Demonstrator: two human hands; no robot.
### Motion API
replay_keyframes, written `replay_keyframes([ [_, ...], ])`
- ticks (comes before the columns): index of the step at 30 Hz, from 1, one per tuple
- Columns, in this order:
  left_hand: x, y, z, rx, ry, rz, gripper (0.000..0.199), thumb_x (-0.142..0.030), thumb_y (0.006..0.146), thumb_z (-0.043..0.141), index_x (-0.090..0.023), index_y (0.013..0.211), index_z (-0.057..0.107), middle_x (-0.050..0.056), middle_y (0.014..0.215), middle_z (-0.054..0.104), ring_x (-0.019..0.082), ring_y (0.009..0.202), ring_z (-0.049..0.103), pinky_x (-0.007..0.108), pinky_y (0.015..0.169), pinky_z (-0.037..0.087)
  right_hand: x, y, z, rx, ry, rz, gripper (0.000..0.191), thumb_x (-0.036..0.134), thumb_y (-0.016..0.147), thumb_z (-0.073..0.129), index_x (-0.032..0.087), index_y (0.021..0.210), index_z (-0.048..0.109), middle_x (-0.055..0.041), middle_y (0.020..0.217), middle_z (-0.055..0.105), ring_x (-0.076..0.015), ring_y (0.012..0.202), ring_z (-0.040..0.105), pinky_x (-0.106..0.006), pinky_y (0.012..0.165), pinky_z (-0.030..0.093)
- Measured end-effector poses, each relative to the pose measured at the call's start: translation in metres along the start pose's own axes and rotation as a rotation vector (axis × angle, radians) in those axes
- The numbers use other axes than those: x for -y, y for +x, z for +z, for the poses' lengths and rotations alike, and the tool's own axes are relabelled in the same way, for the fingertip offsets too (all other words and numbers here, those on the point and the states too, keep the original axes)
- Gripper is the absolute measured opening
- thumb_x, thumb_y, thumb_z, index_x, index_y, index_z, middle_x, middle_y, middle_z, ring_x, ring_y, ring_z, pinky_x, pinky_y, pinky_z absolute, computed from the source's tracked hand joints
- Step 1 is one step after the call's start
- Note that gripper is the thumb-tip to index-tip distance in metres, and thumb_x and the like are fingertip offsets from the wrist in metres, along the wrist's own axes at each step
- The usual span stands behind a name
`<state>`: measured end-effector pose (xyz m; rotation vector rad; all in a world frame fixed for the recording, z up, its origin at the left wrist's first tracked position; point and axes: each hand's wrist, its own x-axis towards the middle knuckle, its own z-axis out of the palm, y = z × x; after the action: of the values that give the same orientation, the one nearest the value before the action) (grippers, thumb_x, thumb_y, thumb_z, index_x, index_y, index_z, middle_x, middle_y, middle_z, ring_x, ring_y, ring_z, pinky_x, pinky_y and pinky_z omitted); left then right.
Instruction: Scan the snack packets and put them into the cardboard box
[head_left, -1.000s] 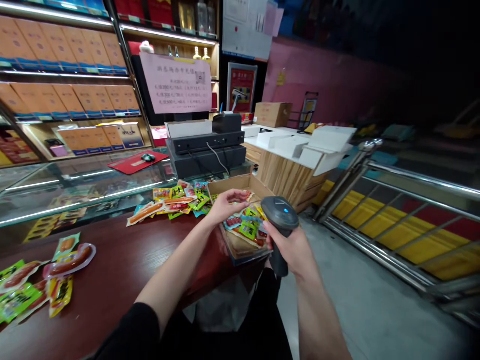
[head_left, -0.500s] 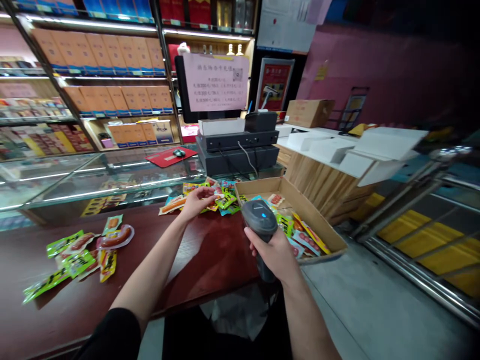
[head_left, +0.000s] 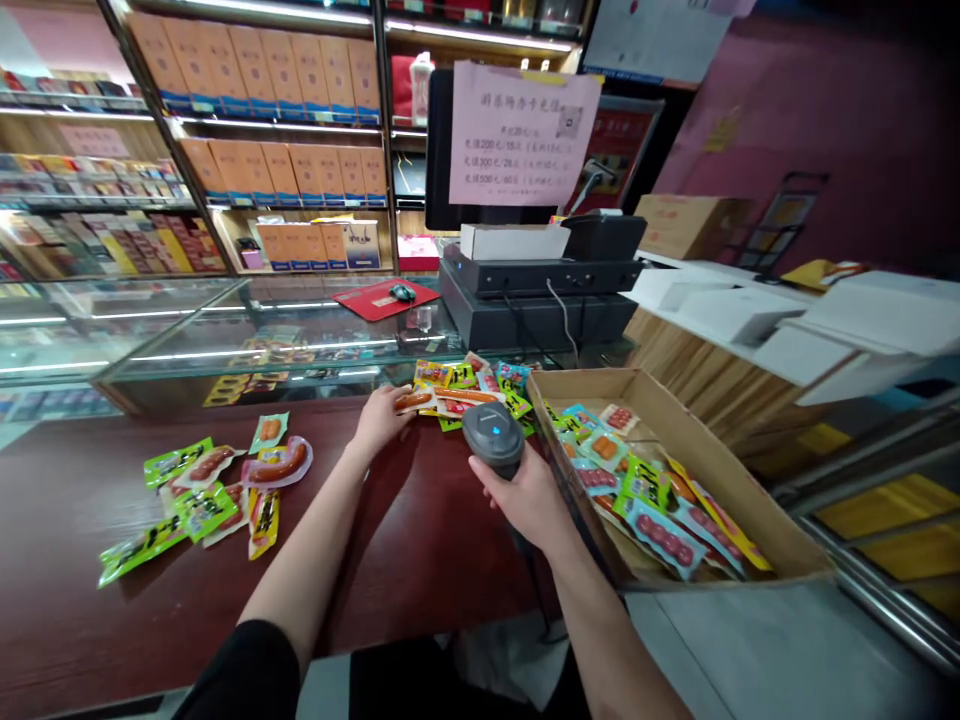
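Observation:
My left hand (head_left: 381,422) is closed on a small packaged sausage (head_left: 414,400) at the left edge of a pile of colourful snack packets (head_left: 461,378). Wrapped around the handle of a dark barcode scanner (head_left: 493,436) with a lit blue light is my right hand (head_left: 525,492), just in front of that pile. Several more packets (head_left: 206,510) lie on the left part of the dark red table (head_left: 420,540). To the right, an open cardboard box (head_left: 712,450) holds many snack packets.
Behind the table stand a glass counter (head_left: 180,345), a red mouse pad (head_left: 375,300) with a mouse, and a monitor with a pink paper sign (head_left: 517,140). A metal railing (head_left: 892,610) is at the right.
My left hand has moved to the pile's left edge and now has a packaged sausage. The scanner has shifted left, nearer the pile. The view has turned, showing more of the box.

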<state>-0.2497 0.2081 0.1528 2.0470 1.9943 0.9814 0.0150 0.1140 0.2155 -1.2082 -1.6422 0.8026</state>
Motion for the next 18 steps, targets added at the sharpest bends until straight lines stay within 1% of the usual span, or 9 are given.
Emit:
replay_keyframes([
  [3,-0.005,-0.002,0.005,0.042,0.146,0.003,0.041,-0.024,0.077,0.069,-0.026,0.118,0.067,0.010,0.115,0.064,0.026,0.106,0.059,0.035,0.090,0.045,-0.004,0.006,0.008,0.015,0.013,0.025,0.042,0.043,0.074,0.071,0.020,0.108,0.066,-0.0062,0.075,0.073,-0.0271,0.075,0.072,-0.035,0.061,0.055],
  [6,-0.012,-0.003,0.001,0.058,0.188,-0.020,0.033,-0.022,0.079,0.067,-0.025,0.112,0.069,0.010,0.113,0.066,0.026,0.104,0.061,0.033,0.086,0.046,-0.007,0.011,0.013,0.056,0.035,0.070,0.040,0.045,0.074,0.070,0.020,0.105,0.065,-0.0040,0.068,0.071,-0.0244,0.063,0.069,-0.034,0.056,0.054],
  [8,-0.016,-0.001,-0.008,0.077,0.137,-0.041,0.024,-0.024,0.080,0.066,-0.023,0.103,0.073,0.010,0.106,0.069,0.025,0.097,0.063,0.032,0.083,0.046,-0.007,0.013,0.016,0.094,0.055,0.116,0.037,0.046,0.075,0.070,0.020,0.101,0.064,-0.0023,0.063,0.069,-0.0214,0.052,0.065,-0.032,0.050,0.052],
  [10,-0.019,0.003,-0.019,0.086,0.022,-0.077,0.019,-0.025,0.080,0.065,-0.020,0.096,0.075,0.011,0.097,0.072,0.024,0.089,0.066,0.030,0.081,0.047,-0.006,0.015,0.017,0.125,0.081,0.160,0.035,0.046,0.075,0.070,0.020,0.096,0.062,-0.0009,0.059,0.067,-0.0188,0.044,0.060,-0.030,0.045,0.049],
  [13,-0.021,0.006,-0.031,0.078,-0.178,-0.136,0.017,-0.023,0.079,0.063,-0.016,0.089,0.075,0.009,0.086,0.074,0.022,0.079,0.068,0.028,0.076,0.048,-0.001,0.017,0.019,0.152,0.126,0.198,0.032,0.046,0.075,0.071,0.021,0.092,0.060,-0.0002,0.057,0.065,-0.0176,0.043,0.059,-0.028,0.042,0.047],
  [15,-0.020,0.007,-0.032,0.061,-0.228,-0.144,0.015,-0.021,0.076,0.063,-0.016,0.085,0.074,0.007,0.081,0.074,0.020,0.076,0.067,0.028,0.073,0.048,0.002,0.018,0.020,0.163,0.151,0.219,0.032,0.045,0.075,0.071,0.021,0.090,0.058,0.0001,0.057,0.063,-0.0172,0.043,0.058,-0.028,0.042,0.046],
  [18,-0.018,0.007,-0.024,0.066,-0.292,-0.189,0.005,-0.018,0.071,0.064,-0.016,0.073,0.068,0.005,0.075,0.072,0.018,0.071,0.065,0.027,0.071,0.048,0.004,0.019,0.020,0.173,0.175,0.240,0.032,0.044,0.075,0.072,0.021,0.090,0.057,0.0010,0.055,0.062,-0.0165,0.042,0.057,-0.027,0.041,0.045],
])
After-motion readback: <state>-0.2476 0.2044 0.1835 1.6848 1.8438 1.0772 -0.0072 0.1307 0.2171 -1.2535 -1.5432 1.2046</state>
